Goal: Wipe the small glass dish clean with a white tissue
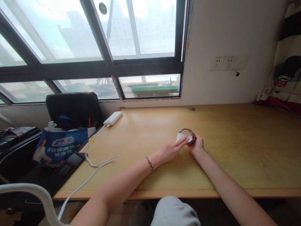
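Note:
My right hand [197,145] grips a small round dark-brown object with a shiny ring-like rim [193,136], held tilted just above the wooden desk [145,131]. Its exact kind cannot be made out. My left hand [171,149], with a chain bracelet on the wrist, presses a folded white tissue or cloth [180,137] against the near left side of that rim. The fingers of the left hand are stretched together over the white piece. The right-hand fingers wrap the object's right side and are partly hidden behind it.
A white power bank [113,118] lies at the desk's left edge, its white cable [101,164] trailing across the corner. Left of the desk stand a black chair [73,105] and a blue bag [62,146]. Wall sockets [223,63] and windows are behind.

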Demonstrator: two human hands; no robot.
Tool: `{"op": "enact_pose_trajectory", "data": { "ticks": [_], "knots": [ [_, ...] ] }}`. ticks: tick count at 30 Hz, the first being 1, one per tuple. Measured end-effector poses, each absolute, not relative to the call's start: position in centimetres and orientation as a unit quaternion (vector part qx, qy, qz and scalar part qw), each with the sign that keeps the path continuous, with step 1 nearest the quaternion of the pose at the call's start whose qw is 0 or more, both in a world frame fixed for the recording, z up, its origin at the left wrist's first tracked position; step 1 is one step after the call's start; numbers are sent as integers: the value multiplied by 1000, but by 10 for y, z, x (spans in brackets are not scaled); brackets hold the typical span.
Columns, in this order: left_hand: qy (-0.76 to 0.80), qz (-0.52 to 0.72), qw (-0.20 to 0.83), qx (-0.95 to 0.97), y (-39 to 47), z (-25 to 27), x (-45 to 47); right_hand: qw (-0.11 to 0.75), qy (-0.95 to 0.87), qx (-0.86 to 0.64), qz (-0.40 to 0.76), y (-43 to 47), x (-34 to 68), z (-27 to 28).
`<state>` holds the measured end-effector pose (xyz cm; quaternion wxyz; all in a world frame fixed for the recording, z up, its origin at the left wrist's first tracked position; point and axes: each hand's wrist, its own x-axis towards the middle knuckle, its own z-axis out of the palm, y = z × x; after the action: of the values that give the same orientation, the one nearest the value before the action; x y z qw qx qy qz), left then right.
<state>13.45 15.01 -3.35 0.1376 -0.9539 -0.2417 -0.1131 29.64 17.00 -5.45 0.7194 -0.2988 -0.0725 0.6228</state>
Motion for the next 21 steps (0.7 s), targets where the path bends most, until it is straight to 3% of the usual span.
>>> {"op": "enact_pose_trajectory", "data": {
  "ticks": [4,10,16,21],
  "knots": [
    [-187,-107,154,-964,146,-30,135,725,-91,-285,620,171,296,-57],
    [-275,-138,147,-940,150,-34,136,696,-116,-297,643,170,292,-56],
    [-192,-120,176,-958,146,-28,135,684,-157,-299,647,166,288,-53],
    [-269,-136,172,-938,150,-31,135,684,-137,-307,647,167,288,-54]
  ]
}}
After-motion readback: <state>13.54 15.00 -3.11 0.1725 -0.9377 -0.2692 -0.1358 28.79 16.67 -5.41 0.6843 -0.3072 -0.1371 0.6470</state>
